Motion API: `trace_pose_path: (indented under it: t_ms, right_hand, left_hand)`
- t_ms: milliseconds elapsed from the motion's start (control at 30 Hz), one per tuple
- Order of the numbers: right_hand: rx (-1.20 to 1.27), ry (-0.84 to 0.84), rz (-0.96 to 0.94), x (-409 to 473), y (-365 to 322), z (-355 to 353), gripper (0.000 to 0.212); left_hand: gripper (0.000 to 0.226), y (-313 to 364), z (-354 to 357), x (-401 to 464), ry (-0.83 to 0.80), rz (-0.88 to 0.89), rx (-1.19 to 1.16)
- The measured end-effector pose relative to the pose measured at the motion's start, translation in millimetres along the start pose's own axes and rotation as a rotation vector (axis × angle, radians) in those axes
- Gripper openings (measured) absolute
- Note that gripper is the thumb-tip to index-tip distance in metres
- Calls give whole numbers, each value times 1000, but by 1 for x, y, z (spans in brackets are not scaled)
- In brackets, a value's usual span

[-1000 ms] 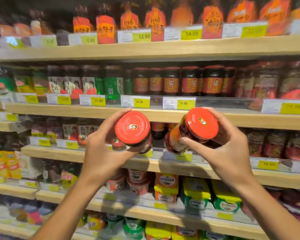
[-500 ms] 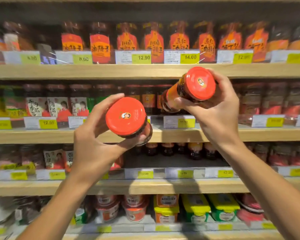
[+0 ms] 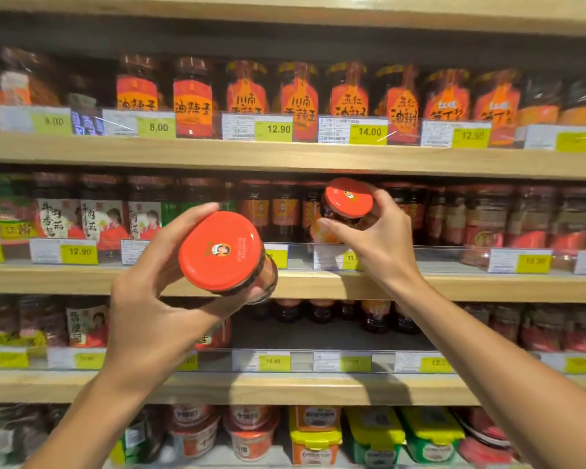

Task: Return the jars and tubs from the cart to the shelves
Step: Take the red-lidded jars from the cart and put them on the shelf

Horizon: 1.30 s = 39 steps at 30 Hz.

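The left hand [image 3: 149,316] still grips its red-lidded jar [image 3: 225,253] near the camera, waiting, while the right hand [image 3: 383,245], clasping the other jar [image 3: 347,206], has dropped to the second shelf [image 3: 487,286], nearly stocked.

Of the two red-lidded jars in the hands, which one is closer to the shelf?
The jar in the right hand: it overlaps the second-shelf row, while the left-hand jar is held nearer the camera.

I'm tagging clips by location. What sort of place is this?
Most likely a grocery store aisle: wooden shelves stacked with rows of sauce jars, and yellow price tags along each shelf edge.
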State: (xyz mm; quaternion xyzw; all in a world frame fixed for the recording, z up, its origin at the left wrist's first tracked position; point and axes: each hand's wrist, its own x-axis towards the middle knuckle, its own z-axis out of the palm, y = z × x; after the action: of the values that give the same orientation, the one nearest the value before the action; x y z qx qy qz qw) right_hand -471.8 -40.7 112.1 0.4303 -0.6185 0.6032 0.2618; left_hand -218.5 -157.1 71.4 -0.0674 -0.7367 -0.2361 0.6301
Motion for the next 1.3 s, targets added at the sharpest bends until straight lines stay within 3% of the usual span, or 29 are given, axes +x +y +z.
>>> trace_pose_path:
  t_ms: [133, 233, 433, 667, 800, 1000, 1200, 1300]
  right_hand:
    - [-115, 26, 50, 15, 1, 4, 80]
    - [-225, -16, 105, 27, -3, 6, 50]
    - [-316, -173, 233, 44, -4, 18, 84]
    - [-465, -337, 278, 62, 4, 26, 96]
    - [-513, -440, 310, 65, 8, 23, 90]
    - [-383, -529, 262, 65, 6, 11, 112]
    - [-404, -536, 235, 48, -4, -2, 64]
    - [-401, -509, 197, 43, -3, -11, 84]
  left_hand:
    - [91, -3, 4, 3, 2, -6, 10]
    - [92, -6, 8, 8, 25, -17, -13]
    - [87, -7, 12, 17, 75, -51, -24]
    - [85, -9, 9, 22, 101, -69, -10]
    - [85, -10, 11, 27, 110, -74, -6]
    - [79, -14, 18, 43, 89, -54, 11]
    - [79, -28, 29, 53, 96, -80, -11]
    - [78, -41, 34, 53, 100, -78, 60]
